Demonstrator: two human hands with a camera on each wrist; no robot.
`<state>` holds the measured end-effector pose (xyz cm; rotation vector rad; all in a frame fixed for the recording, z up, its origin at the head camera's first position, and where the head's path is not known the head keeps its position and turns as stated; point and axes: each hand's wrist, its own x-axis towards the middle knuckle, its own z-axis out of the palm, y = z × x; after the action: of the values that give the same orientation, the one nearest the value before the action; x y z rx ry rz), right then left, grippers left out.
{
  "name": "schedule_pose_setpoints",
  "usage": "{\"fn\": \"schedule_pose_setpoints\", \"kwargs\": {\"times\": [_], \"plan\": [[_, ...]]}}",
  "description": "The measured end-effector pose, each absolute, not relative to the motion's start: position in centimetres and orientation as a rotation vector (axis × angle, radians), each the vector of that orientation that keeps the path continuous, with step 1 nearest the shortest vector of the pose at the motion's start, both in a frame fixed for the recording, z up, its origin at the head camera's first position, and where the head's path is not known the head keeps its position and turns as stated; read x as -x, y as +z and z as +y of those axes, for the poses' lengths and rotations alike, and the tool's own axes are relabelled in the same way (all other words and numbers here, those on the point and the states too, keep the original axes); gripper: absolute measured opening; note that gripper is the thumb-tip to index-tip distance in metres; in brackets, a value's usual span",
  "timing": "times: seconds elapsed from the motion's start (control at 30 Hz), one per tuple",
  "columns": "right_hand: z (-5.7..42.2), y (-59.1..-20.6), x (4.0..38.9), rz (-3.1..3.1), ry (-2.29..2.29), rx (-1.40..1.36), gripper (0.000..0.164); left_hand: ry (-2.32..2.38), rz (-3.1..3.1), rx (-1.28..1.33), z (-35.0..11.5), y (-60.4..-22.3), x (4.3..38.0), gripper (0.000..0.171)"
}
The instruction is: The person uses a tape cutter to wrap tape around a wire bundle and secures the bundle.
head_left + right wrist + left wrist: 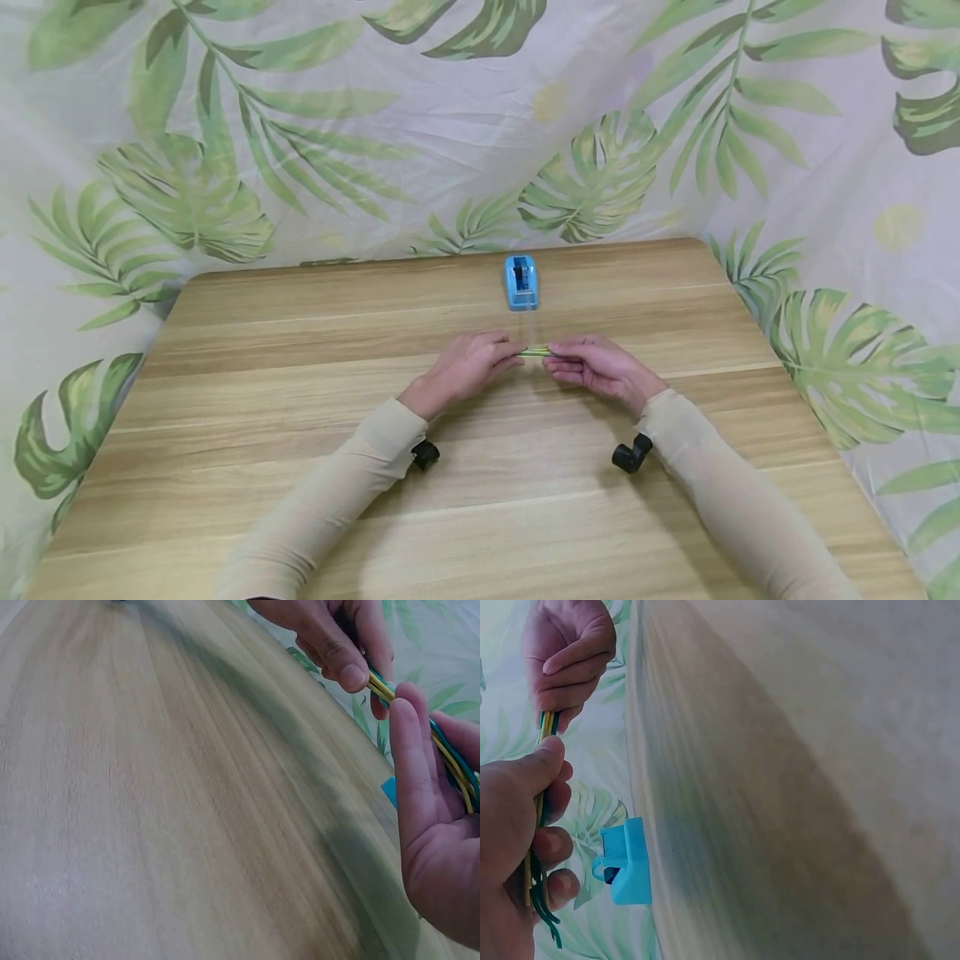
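Both hands hold a thin bundle of green and yellow wires (535, 352) (549, 724) (382, 688) level above the wooden table. My left hand (472, 362) (510, 814) pinches one end, thumb laid along it, with loose wire ends hanging below the fingers in the left wrist view. At the other end, my right hand (596, 365) (435, 825) grips the wires, which pass across its palm. A strip of clear tape (532, 329) runs from the blue tape dispenser (521, 283) (632, 862) to the short stretch of bundle between the hands.
The tape dispenser stands near the far edge of the wood-grain table (300, 375). Behind the table hangs a leaf-patterned cloth (450, 108). A black wrist-camera mount (632, 453) juts from the right sleeve, and another (425, 454) from the left.
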<state>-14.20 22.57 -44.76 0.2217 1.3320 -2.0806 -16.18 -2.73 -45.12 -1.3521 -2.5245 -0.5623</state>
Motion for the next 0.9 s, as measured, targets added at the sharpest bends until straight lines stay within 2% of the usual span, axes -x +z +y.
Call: {"fn": "schedule_pose_setpoints", "kwargs": {"times": [0.2, 0.33, 0.57, 0.77, 0.9], "plan": [[22.5, -44.6, 14.3, 1.395, -2.060, -0.196, 0.017, -0.687, -2.649, 1.193, -2.9, -44.8, 16.2, 0.029], [22.4, -44.6, 14.5, 1.431, -2.055, -0.197, 0.017, -0.884, -2.810, 0.922, -3.4, -45.0, 16.2, 0.044], [22.6, -44.7, 14.5, 1.453, -2.074, -0.147, 0.020, -1.744, -2.906, 0.376, -4.3, -45.5, 16.1, 0.067], [22.6, -44.7, 14.3, 1.484, -2.077, -0.082, 0.020, -2.285, -2.851, 0.113, -4.8, -45.6, 16.7, 0.061], [22.6, -44.6, 14.2, 1.573, -2.064, -0.026, 0.017, -2.483, -2.845, 0.038, -5.0, -45.6, 17.0, 0.062]]}}
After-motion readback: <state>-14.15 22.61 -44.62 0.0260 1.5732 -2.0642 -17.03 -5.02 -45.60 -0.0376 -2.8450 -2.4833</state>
